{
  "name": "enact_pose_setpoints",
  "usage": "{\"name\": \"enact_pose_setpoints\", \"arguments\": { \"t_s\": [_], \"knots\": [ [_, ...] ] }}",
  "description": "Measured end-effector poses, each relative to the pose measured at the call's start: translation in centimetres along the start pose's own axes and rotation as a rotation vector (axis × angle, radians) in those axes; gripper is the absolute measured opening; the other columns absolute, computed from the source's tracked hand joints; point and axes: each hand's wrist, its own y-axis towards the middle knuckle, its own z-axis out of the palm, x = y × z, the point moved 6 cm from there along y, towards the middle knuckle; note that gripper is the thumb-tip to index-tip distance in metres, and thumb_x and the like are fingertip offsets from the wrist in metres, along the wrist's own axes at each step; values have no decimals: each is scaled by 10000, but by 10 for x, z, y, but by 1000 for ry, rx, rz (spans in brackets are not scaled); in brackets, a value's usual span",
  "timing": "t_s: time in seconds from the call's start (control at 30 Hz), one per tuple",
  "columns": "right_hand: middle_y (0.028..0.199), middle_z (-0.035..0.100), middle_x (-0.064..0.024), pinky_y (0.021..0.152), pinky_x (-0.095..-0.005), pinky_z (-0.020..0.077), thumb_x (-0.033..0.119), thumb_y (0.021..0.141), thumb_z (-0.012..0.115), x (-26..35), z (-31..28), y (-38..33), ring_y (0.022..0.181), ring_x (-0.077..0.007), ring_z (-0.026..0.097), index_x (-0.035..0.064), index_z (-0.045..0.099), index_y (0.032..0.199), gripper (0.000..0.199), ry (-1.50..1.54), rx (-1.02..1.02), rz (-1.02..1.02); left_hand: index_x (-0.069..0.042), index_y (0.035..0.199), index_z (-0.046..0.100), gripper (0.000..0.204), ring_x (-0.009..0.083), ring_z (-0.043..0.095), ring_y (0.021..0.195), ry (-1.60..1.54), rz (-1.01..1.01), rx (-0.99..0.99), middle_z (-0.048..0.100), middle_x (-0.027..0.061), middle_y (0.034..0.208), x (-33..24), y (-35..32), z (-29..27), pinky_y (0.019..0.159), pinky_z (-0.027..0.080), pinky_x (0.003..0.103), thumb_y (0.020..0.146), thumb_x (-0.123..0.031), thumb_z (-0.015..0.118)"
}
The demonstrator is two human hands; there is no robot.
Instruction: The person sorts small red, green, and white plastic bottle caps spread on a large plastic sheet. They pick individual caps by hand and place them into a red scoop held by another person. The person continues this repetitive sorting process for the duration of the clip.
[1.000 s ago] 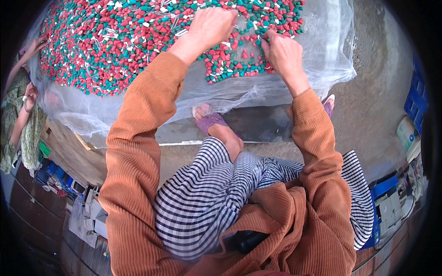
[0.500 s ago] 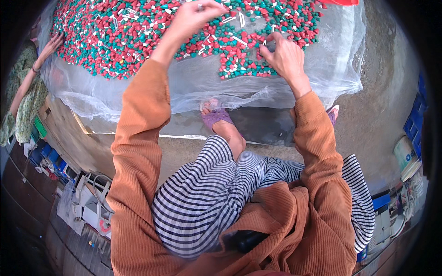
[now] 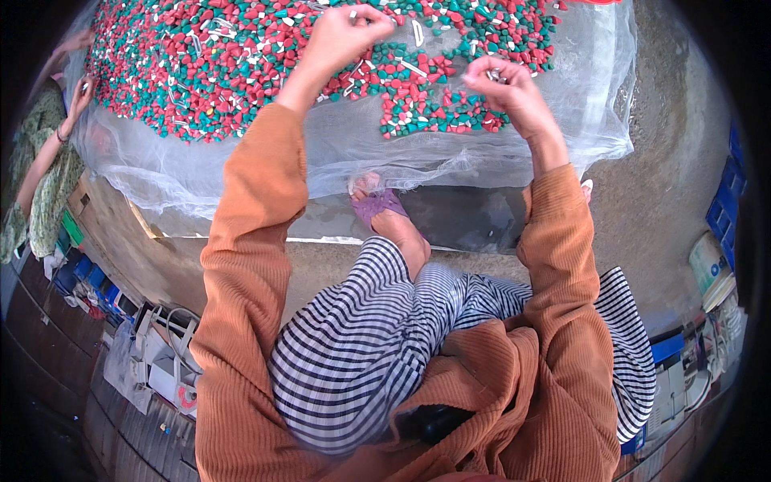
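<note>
A wide spread of small red, green and white pieces (image 3: 233, 76) lies on a sheet of translucent white netting (image 3: 321, 140). Over the middle of it is my left hand (image 3: 345, 36), its thumb and fingers pinched together; what they hold, if anything, is too small to make out. To the right, my right hand (image 3: 514, 90) is curled closed above the near edge of the spread, with small whitish pieces showing among its fingers. Between the two hands lie a white loop-shaped strip (image 3: 418, 33) and a thin white stick (image 3: 413, 68).
At the far left, another person's hand (image 3: 81, 98) reaches to the edge of the pieces. The rim of a red container (image 3: 602, 2) shows at the top right. Blue crates (image 3: 724, 213) stand on the right. My foot in a purple sandal (image 3: 376, 207) is by the netting's near edge.
My right hand has lifted off the pieces and moved slightly right and nearer, fingers now curled. My left hand has shifted slightly. The other person's hand has turned and drawn back.
</note>
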Motion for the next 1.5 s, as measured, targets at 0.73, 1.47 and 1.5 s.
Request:
{"name": "enact_pose_setpoints", "arguments": {
  "t_s": [0.73,1.47,1.5],
  "knots": [
    [606,584,-51,528,-331,461,270,825,713,68,-2,66,555,-197,576,66,645,821,215,-848,-512,-474,-31,940,675,189,129,631,827,-490,-13,577,657,73,955,-28,-35,21,677,472,259,825,-181,687],
    [736,674,-153,558,-418,536,195,821,621,43,66,64,691,-311,686,22,575,893,193,-1265,-528,-443,-64,895,651,147,322,649,730,724,408,99,618,90,862,-31,-58,67,615,524,448,780,-148,684],
    [715,666,-156,557,-426,528,222,809,660,43,66,66,677,-323,678,28,566,897,233,-1272,-529,-424,-45,874,624,141,324,645,722,719,440,88,602,92,849,-34,-57,67,593,518,445,777,-133,676]
  ]
}}
